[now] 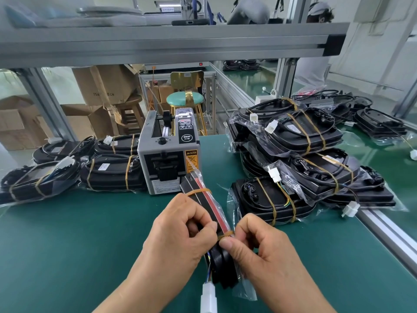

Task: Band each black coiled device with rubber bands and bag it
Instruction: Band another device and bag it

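Device (222, 266): black, turned edge-on, held above the tabletop (90, 233) between both hands, low in the middle of the view; a red strip runs along its upper side.
Bag (244, 291): clear plastic, showing past the device's far end and under the right hand; whether it covers the whole device I cannot tell.
Far band (198, 191): tan, wrapped across the device's far end, just beyond the left knuckles.
Near band (226, 233): tan, stretched across the device between the 2 hands.
Left hand (180, 233): grip closed round the device's side, fingers curled over it, thumb toward the red strip.
Right hand (255, 242): grip narrow, thumb and forefinger pinching the near band at the device's right edge.
Connector (208, 295): white, hanging on thin wires from the device's near end, between the wrists.
Dispenser (168, 154): grey tape machine with a yellow caution label, standing on the tabletop just behind the device.
Right stack (300, 141): banded, bagged black devices piled several deep, right of the dispenser.
Left group (112, 172): 4 more banded, bagged devices lying flat, left of the dispenser and touching it.
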`<state>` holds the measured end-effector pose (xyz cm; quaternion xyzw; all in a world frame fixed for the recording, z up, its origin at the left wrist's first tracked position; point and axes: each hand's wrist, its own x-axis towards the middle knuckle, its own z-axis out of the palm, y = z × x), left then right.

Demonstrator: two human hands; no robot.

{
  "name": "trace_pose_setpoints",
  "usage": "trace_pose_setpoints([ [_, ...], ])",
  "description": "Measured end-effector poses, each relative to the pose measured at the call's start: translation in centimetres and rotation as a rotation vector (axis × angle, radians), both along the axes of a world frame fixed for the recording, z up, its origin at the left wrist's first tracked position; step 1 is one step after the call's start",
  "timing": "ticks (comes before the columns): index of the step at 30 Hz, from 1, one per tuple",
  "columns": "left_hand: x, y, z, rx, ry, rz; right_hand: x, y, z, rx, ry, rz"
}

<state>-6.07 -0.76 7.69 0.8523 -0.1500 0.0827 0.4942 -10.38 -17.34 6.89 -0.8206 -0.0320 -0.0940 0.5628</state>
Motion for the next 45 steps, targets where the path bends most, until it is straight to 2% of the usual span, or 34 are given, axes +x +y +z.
trace_pose_setpoints([
  [6, 0.5, 0.1, -0.6, -0.033, 0.045, 0.104, -0.1, -0.1, 0.0, -0.025, 0.007, 0.0],
  [10, 0.5, -0.8, -1.0, -0.163, 0.048, 0.168, 0.0, 0.1, 0.1, -0.026, 0.013, 0.029],
  [16, -0.5, -1.2, -1.5, -0.219, 0.066, 0.041, 0.1, -0.7, 0.4, 0.021, 0.074, 0.029],
  [20, -0.5, -1.3, -1.3, -0.191, 0.087, 0.021, 0.6, -1.6, 2.0, -0.079, 0.138, 0.067],
  [25, -0.4, -2.0, -1.2, -0.217, 0.1, -0.012, 5.4, -1.0, 3.6, -0.135, 0.053, -0.066],
  [28, -0.3, -1.9, -1.1, -0.252, 0.115, -0.029, 9.0, 0.9, 3.4, -0.216, 0.166, -0.049],
  [31, 0.9, -0.5, -0.5, -0.362, 0.207, 0.031, 10.4, 2.4, 2.4, -0.17, 0.262, -0.038],
  [35, 6.2, 2.9, -0.4, -0.631, 0.304, 0.35, 10.5, 3.5, 1.9, -0.192, 0.287, -0.059],
  [37, 9.0, 4.0, -0.2, -0.763, 0.418, 0.432, 10.4, 3.4, 1.9, -0.15, 0.308, -0.066],
  [42, 12.5, 3.3, -0.2, -0.896, 0.695, 0.466, 9.9, 3.0, 2.3, -0.103, 0.3, -0.058],
  [45, 13.1, 2.6, -0.1, -0.945, 0.772, 0.479, 9.8, 2.9, 2.4, -0.056, 0.285, -0.041],
])
